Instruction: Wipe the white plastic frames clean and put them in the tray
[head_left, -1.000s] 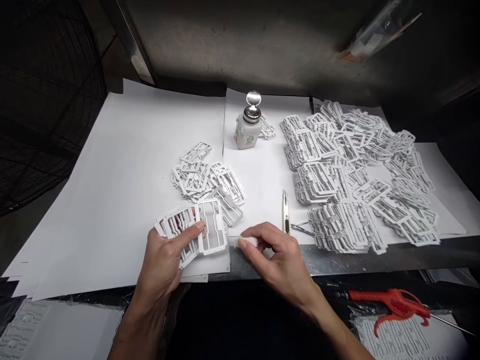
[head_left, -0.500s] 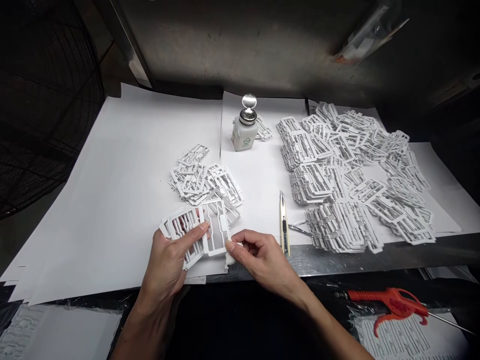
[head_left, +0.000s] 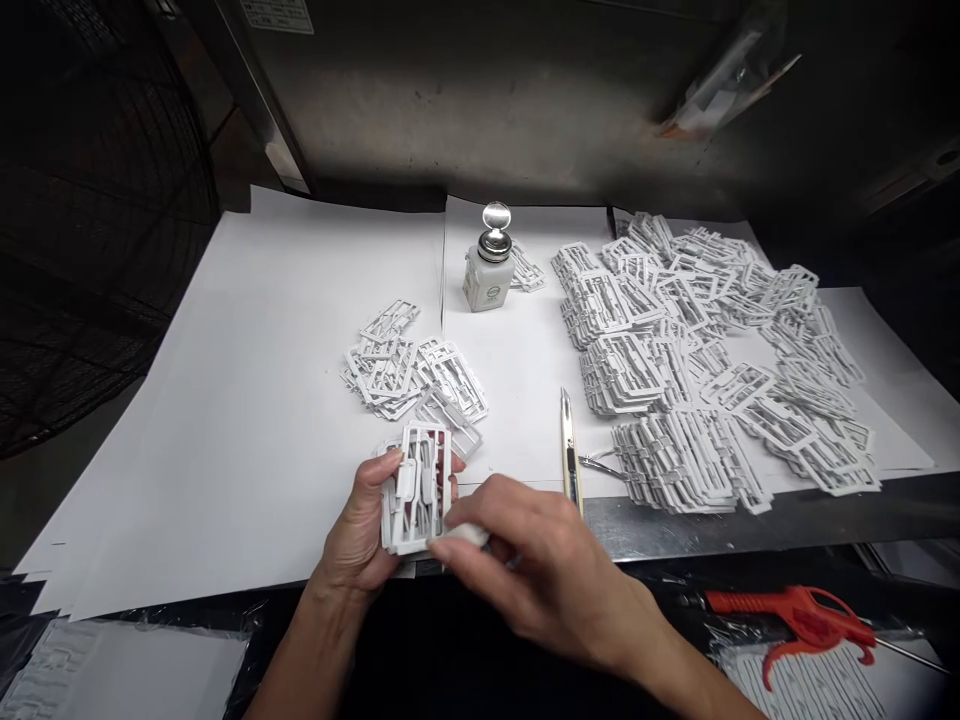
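Note:
My left hand (head_left: 367,530) is closed around a stack of white plastic frames (head_left: 421,485), thumb along the left edge of the top one. A small white wad (head_left: 469,535), perhaps cloth or cotton, is pinched in my right hand (head_left: 544,565), right at the lower right corner of the stack. Just beyond my hands lies a loose pile of similar frames (head_left: 390,365) on white paper. A white dispenser bottle (head_left: 489,275) with its metal lid raised stands behind them.
Large heaps of frames (head_left: 637,370) cover the right side. A utility knife (head_left: 570,450) and metal tweezers (head_left: 601,466) lie before them. At lower right is a red air blow gun (head_left: 814,620); a fan cage (head_left: 97,220) stands at left, a metal wall (head_left: 465,110) behind.
The frame held out to the right is now squared on top of the stack in my left hand. Both hands have shifted, and the right hand's wad now meets the stack's corner.

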